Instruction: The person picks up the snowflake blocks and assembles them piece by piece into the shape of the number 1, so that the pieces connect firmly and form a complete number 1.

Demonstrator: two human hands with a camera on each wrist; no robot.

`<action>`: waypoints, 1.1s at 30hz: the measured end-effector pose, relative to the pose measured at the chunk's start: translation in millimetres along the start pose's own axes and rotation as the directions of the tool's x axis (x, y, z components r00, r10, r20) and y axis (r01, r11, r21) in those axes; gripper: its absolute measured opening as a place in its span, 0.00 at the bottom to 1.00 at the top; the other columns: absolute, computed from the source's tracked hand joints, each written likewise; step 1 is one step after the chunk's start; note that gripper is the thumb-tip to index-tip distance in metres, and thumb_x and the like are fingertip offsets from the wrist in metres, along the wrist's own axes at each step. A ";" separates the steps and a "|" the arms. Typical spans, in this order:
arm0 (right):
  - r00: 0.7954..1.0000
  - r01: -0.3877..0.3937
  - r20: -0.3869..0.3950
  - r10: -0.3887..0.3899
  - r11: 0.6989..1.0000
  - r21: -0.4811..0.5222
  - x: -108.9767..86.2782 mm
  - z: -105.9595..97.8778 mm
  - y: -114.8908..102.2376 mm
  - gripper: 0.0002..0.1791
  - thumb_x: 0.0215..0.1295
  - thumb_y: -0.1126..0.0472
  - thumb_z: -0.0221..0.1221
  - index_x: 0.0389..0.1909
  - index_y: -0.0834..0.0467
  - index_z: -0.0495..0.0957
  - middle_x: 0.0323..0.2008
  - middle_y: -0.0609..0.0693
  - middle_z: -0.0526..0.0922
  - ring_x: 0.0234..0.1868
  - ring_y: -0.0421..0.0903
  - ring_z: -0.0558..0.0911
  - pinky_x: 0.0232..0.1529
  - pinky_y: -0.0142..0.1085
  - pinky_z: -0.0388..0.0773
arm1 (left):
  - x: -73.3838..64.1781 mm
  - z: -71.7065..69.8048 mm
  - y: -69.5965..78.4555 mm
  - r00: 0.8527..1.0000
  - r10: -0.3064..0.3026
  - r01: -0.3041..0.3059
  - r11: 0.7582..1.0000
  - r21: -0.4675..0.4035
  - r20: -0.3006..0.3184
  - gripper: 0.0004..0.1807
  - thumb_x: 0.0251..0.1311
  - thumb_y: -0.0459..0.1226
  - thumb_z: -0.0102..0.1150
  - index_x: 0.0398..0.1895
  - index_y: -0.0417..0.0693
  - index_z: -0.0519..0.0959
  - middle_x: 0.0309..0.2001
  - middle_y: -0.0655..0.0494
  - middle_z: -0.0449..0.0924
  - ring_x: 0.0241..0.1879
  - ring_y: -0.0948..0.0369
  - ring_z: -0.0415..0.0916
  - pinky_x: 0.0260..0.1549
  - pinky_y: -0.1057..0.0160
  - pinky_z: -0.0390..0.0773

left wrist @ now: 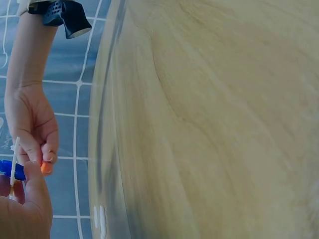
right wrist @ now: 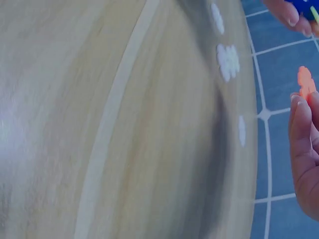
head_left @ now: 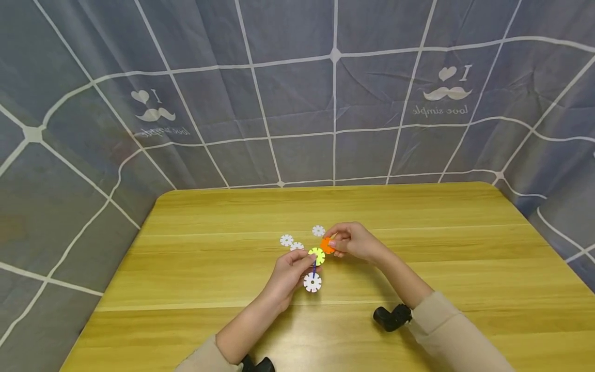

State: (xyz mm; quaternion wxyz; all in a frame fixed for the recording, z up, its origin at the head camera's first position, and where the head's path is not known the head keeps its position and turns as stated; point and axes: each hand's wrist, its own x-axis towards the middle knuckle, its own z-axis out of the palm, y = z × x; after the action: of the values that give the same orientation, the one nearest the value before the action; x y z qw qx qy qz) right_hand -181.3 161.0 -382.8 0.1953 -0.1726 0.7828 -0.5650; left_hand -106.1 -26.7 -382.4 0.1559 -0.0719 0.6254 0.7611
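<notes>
My left hand (head_left: 290, 274) pinches a small joined group of notched discs: a yellow-green disc (head_left: 317, 256) on top, a blue disc (head_left: 314, 269) seen edge-on, and a white disc (head_left: 312, 282) at the near end. In the right wrist view the blue disc (right wrist: 305, 8) shows between the left fingers. My right hand (head_left: 352, 241) pinches an orange notched disc (head_left: 327, 245) between thumb and fingers, close beside the yellow-green one. A gap separates the orange disc (right wrist: 306, 82) from the left hand's group in the right wrist view.
Loose white notched discs lie on the wooden table (head_left: 209, 279) beyond the hands: one white disc (head_left: 318, 231) behind the right fingers, another white disc (head_left: 286, 240) farther left, with a third beside it. Black wrist cameras hang under both forearms. A grey grid-patterned curtain (head_left: 297, 103) stands behind.
</notes>
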 end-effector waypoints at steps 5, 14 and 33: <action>1.000 -0.016 -0.014 0.017 0.997 0.077 -5.3 4.6 -7.3 0.10 0.64 0.74 0.52 0.45 0.74 0.72 0.26 0.55 0.79 0.24 0.45 0.78 0.31 0.37 0.80 | -0.6 -1.0 -1.5 1.000 0.006 -0.006 1.000 -0.011 0.021 0.11 0.63 0.36 0.55 0.41 0.35 0.75 0.30 0.58 0.81 0.34 0.62 0.81 0.34 0.71 0.78; 0.999 -0.005 -0.036 0.012 0.985 0.173 -12.8 11.2 -11.6 0.10 0.65 0.75 0.50 0.46 0.73 0.70 0.28 0.52 0.79 0.26 0.44 0.78 0.34 0.37 0.81 | -0.4 -3.7 -3.8 0.999 0.010 -0.009 1.000 -0.023 0.051 0.09 0.64 0.35 0.54 0.39 0.35 0.75 0.32 0.56 0.80 0.34 0.62 0.81 0.33 0.71 0.79; 0.997 0.051 -0.073 -0.034 0.967 0.251 -20.3 18.2 -8.0 0.15 0.63 0.73 0.54 0.48 0.78 0.70 0.36 0.59 0.82 0.36 0.42 0.81 0.43 0.37 0.80 | -4.3 -1.1 -6.2 0.992 0.015 -0.013 1.000 -0.011 0.127 0.07 0.64 0.35 0.54 0.36 0.37 0.76 0.32 0.57 0.79 0.34 0.62 0.81 0.35 0.69 0.79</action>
State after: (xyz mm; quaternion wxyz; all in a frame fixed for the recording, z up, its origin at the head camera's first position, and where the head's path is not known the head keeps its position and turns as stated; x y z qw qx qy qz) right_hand -154.3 153.7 -378.2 0.1769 -0.1438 0.7067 -0.6698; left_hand -100.1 -27.3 -387.1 0.1898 -0.0195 0.6107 0.7685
